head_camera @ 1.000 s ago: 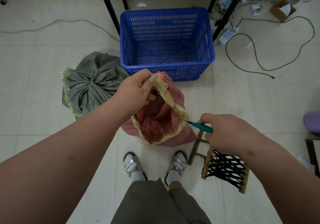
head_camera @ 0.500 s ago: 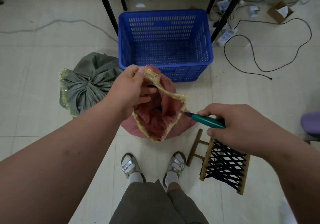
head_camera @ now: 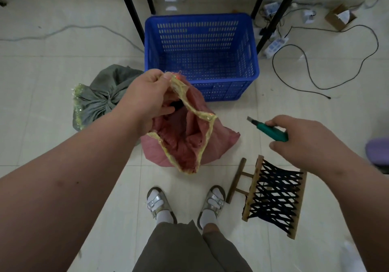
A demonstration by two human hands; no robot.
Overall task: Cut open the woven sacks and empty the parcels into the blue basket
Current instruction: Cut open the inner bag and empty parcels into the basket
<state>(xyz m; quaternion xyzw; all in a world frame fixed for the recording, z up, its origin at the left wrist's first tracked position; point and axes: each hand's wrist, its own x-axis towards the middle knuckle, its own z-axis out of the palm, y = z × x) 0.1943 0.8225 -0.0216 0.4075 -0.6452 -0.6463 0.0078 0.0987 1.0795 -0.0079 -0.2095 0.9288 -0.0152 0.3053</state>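
Fingers of the left hand (head_camera: pixel 145 97) pinch the yellow-edged rim of the red woven sack (head_camera: pixel 185 139), holding its mouth agape. At three o'clock of it, apart from the sack, the right hand (head_camera: pixel 303 141) grips a green utility knife (head_camera: pixel 271 131), blade out. Blue basket (head_camera: pixel 202 19) stands at twelve o'clock on the floor (head_camera: pixel 42 103), the tied grey sack (head_camera: pixel 101 97) at nine.

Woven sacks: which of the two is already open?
The red sack, its mouth held open by the left hand; the grey-green sack beside it is still tied shut.
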